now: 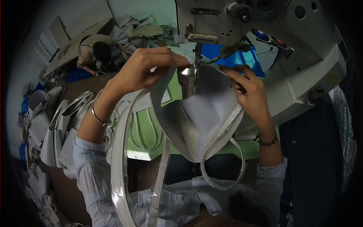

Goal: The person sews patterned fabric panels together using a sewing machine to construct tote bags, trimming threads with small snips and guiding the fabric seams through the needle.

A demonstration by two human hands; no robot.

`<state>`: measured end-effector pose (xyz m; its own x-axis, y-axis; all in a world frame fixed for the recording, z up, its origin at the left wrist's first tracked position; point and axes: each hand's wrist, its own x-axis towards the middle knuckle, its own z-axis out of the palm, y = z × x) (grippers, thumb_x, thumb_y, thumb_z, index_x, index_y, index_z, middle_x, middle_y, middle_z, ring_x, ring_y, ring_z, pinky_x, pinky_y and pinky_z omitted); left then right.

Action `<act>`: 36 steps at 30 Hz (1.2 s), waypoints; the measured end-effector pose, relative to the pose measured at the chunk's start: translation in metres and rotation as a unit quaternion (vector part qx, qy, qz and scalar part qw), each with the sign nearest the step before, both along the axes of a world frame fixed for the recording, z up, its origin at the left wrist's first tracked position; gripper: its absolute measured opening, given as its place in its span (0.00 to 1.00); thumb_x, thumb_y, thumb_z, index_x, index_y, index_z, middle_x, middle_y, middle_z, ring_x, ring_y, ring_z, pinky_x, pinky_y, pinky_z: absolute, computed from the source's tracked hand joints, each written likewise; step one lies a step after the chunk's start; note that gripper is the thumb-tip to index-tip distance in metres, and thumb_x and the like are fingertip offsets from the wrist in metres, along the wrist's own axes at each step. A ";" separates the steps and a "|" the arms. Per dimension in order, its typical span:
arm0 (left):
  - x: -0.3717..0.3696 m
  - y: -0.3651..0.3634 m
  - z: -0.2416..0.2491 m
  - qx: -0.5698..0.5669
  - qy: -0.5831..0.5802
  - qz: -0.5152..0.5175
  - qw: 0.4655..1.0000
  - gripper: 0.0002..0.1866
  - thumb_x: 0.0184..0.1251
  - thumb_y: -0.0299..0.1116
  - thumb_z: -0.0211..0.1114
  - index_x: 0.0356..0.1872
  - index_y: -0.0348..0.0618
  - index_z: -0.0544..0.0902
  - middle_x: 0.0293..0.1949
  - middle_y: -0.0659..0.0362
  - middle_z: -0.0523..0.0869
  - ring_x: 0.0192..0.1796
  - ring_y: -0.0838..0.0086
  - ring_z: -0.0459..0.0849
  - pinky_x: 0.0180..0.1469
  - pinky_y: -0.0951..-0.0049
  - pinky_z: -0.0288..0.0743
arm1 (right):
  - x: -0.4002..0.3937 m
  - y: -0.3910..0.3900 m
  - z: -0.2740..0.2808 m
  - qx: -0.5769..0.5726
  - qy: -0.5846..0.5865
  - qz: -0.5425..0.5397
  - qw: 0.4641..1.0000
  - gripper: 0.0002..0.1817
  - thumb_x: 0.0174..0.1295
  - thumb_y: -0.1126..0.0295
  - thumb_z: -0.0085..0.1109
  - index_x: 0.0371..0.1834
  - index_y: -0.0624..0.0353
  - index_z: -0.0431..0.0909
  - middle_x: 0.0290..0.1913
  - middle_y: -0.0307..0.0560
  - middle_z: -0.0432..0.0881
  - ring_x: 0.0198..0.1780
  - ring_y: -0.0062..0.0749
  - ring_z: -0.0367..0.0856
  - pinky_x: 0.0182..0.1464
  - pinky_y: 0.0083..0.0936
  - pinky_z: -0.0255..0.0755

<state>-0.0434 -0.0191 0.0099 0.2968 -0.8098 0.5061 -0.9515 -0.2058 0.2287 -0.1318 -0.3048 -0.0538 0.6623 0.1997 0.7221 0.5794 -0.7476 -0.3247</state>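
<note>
In the head view, a pale bag [213, 90] is held over the green desk [253, 150], its mouth up at the sewing machine [211, 30] and its lower end reaching the desk's near edge. A metal post [186, 82] seems to stand inside the mouth, under the needle area.

The left hand [153, 66] has its grip pinched on the rim just left of the needle; the right hand [249, 85] has its fingers pinching the rim on the other side. The step in hand looks like lining up or stitching this rim with 2 hands; whether the needle is down in it, I cannot tell. The next move seems to call for an even hold, the rim flat on the post, and fingertips clear of the needle.

A long strap [120, 178] hangs past the near edge, on the left; a strap loop [242, 166] hangs on the right. Another strapped piece [141, 104] lies toward the desk's left edge, and more pale bags [62, 134] are heaped beyond it.

No brand or writing can be read; 1 yellowish mark [333, 78] on the machine is too faint.
</note>
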 end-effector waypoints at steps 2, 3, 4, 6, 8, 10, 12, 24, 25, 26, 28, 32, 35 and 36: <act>-0.005 -0.003 -0.002 -0.011 0.011 0.007 1.000 0.26 0.48 0.10 0.58 0.49 0.43 0.85 0.43 0.55 0.87 0.48 0.62 0.86 0.50 0.67 0.80 | -0.005 0.002 0.001 -0.010 0.020 -0.024 0.999 0.29 0.52 0.90 0.53 0.56 0.50 0.82 0.45 0.45 0.80 0.33 0.25 0.78 0.31 0.21 0.72; -0.008 -0.004 -0.002 -0.024 0.019 0.017 0.999 0.24 0.49 0.13 0.59 0.50 0.43 0.84 0.41 0.56 0.86 0.43 0.63 0.86 0.45 0.68 0.80 | -0.009 0.003 0.002 -0.022 0.037 -0.046 0.998 0.27 0.54 0.89 0.53 0.56 0.51 0.82 0.45 0.46 0.80 0.35 0.25 0.80 0.32 0.21 0.74; -0.011 -0.004 -0.005 -0.024 0.019 0.016 0.999 0.24 0.49 0.13 0.59 0.50 0.43 0.84 0.41 0.56 0.86 0.43 0.63 0.86 0.45 0.68 0.80 | -0.012 0.003 0.000 -0.022 0.037 -0.047 0.998 0.27 0.54 0.89 0.53 0.56 0.51 0.82 0.45 0.46 0.80 0.35 0.25 0.80 0.32 0.21 0.74; -0.017 -0.007 -0.014 -0.083 0.040 0.040 0.995 0.24 0.52 0.15 0.62 0.53 0.41 0.81 0.44 0.54 0.85 0.41 0.62 0.85 0.43 0.69 0.80 | -0.019 0.005 -0.004 -0.013 0.088 -0.057 0.994 0.24 0.56 0.83 0.56 0.57 0.52 0.80 0.47 0.48 0.79 0.36 0.29 0.81 0.34 0.24 0.76; -0.023 -0.011 -0.025 -0.121 0.066 0.047 0.989 0.22 0.52 0.18 0.63 0.52 0.40 0.80 0.46 0.53 0.84 0.43 0.61 0.84 0.45 0.68 0.79 | -0.031 0.009 -0.007 -0.023 0.106 -0.071 0.992 0.27 0.54 0.81 0.59 0.60 0.51 0.76 0.48 0.48 0.78 0.39 0.37 0.82 0.37 0.30 0.77; -0.031 -0.015 -0.028 -0.159 0.093 0.054 0.981 0.21 0.52 0.20 0.65 0.51 0.39 0.78 0.48 0.53 0.82 0.46 0.61 0.83 0.47 0.66 0.78 | -0.046 0.011 -0.010 -0.034 0.125 -0.086 0.988 0.31 0.52 0.78 0.61 0.64 0.49 0.72 0.49 0.49 0.77 0.41 0.46 0.82 0.40 0.37 0.77; -0.039 -0.018 -0.026 -0.143 -0.023 0.077 0.986 0.20 0.51 0.26 0.70 0.47 0.39 0.78 0.47 0.54 0.79 0.50 0.61 0.79 0.52 0.63 0.74 | -0.057 0.012 -0.014 -0.046 0.178 -0.093 0.978 0.35 0.51 0.78 0.62 0.67 0.53 0.67 0.47 0.52 0.76 0.42 0.49 0.82 0.40 0.40 0.77; -0.164 -0.050 -0.077 0.438 -0.084 -0.162 0.880 0.18 0.48 0.43 0.70 0.36 0.41 0.83 0.36 0.60 0.85 0.40 0.67 0.83 0.44 0.70 0.75 | -0.094 0.023 0.006 -0.021 0.126 -0.047 0.991 0.36 0.46 0.80 0.65 0.64 0.60 0.69 0.42 0.47 0.75 0.38 0.40 0.82 0.33 0.34 0.76; -0.174 -0.049 -0.089 0.502 -0.065 -0.186 0.842 0.15 0.49 0.41 0.69 0.33 0.42 0.83 0.34 0.60 0.85 0.38 0.67 0.84 0.41 0.71 0.76 | -0.095 0.025 0.007 -0.020 0.127 -0.047 0.991 0.36 0.46 0.80 0.65 0.64 0.60 0.69 0.42 0.47 0.75 0.38 0.40 0.82 0.33 0.34 0.76; -0.180 -0.047 -0.112 0.503 -0.064 -0.186 0.841 0.15 0.49 0.41 0.69 0.33 0.42 0.83 0.34 0.60 0.85 0.38 0.67 0.84 0.41 0.71 0.76 | -0.096 0.027 0.007 -0.077 0.091 -0.077 0.990 0.33 0.46 0.79 0.65 0.61 0.60 0.72 0.44 0.46 0.76 0.41 0.37 0.82 0.33 0.31 0.76; -0.182 -0.041 -0.153 0.452 -0.141 -0.153 0.867 0.09 0.51 0.36 0.65 0.29 0.43 0.83 0.32 0.61 0.84 0.35 0.68 0.84 0.37 0.72 0.76 | -0.098 0.032 0.004 -0.132 0.055 -0.107 0.984 0.31 0.46 0.78 0.65 0.59 0.59 0.74 0.47 0.44 0.77 0.45 0.35 0.81 0.33 0.28 0.77; -0.178 -0.035 -0.130 0.370 -0.177 -0.172 0.896 0.05 0.51 0.32 0.63 0.27 0.46 0.86 0.29 0.62 0.85 0.36 0.69 0.85 0.37 0.71 0.76 | -0.115 0.041 -0.004 -0.228 -0.044 -0.040 0.972 0.20 0.48 0.74 0.66 0.47 0.58 0.81 0.49 0.41 0.80 0.44 0.31 0.80 0.36 0.25 0.78; -0.165 -0.027 -0.090 0.288 -0.109 -0.157 0.938 0.04 0.50 0.30 0.63 0.27 0.45 0.83 0.27 0.64 0.83 0.34 0.71 0.85 0.35 0.74 0.76 | -0.136 0.033 0.010 -0.268 0.106 0.099 0.952 0.15 0.48 0.66 0.68 0.39 0.57 0.82 0.47 0.38 0.82 0.43 0.29 0.81 0.35 0.21 0.78; -0.160 -0.023 -0.071 0.266 -0.091 -0.157 0.947 0.04 0.50 0.30 0.62 0.27 0.46 0.82 0.26 0.64 0.82 0.34 0.71 0.85 0.34 0.74 0.77 | -0.141 0.028 0.019 -0.283 0.219 0.159 0.920 0.15 0.48 0.62 0.69 0.36 0.57 0.82 0.45 0.37 0.83 0.43 0.28 0.82 0.34 0.20 0.77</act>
